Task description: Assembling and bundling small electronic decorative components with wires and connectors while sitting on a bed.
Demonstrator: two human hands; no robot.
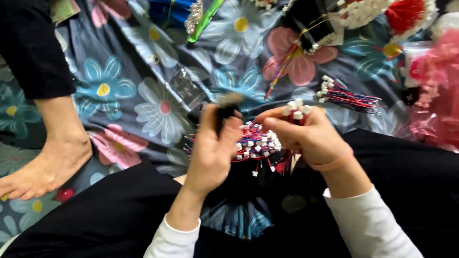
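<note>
1. The left hand (pixel 213 150) is raised over the person's lap, its fingers curled fully around a dark, stick-shaped tool (pixel 224 112) with a blurred tan tip; what kind of tool it is cannot be told.
2. The right hand (pixel 306 136) is just beside the left, thumb and fingers pinched tight on a small cluster of white plastic connectors (pixel 296 110) that stick up above the fingertips.
3. Between and beneath the two hands lies a loose heap of red and blue wires with white connectors (pixel 256 145), resting on the lap at the near edge of the flowered cloth (pixel 143 76).
4. A salmon-coloured band (pixel 334 164) circles the right wrist, above a white sleeve.
5. A second, tied bundle of red and blue wires (pixel 346 97) lies on the cloth, up and to the right of the hands, its white ends pointing left.
6. A small clear packet with a dark printed panel (pixel 185 87) lies flat near the middle of the cloth, just beyond the left hand.
7. A black rectangular package bound with a gold-coloured band (pixel 311 24) sits at the far edge, with red and white bundles (pixel 397 14) in the far right corner.
8. A bare foot (pixel 43 167) of another person rests on the cloth's left edge.
</note>
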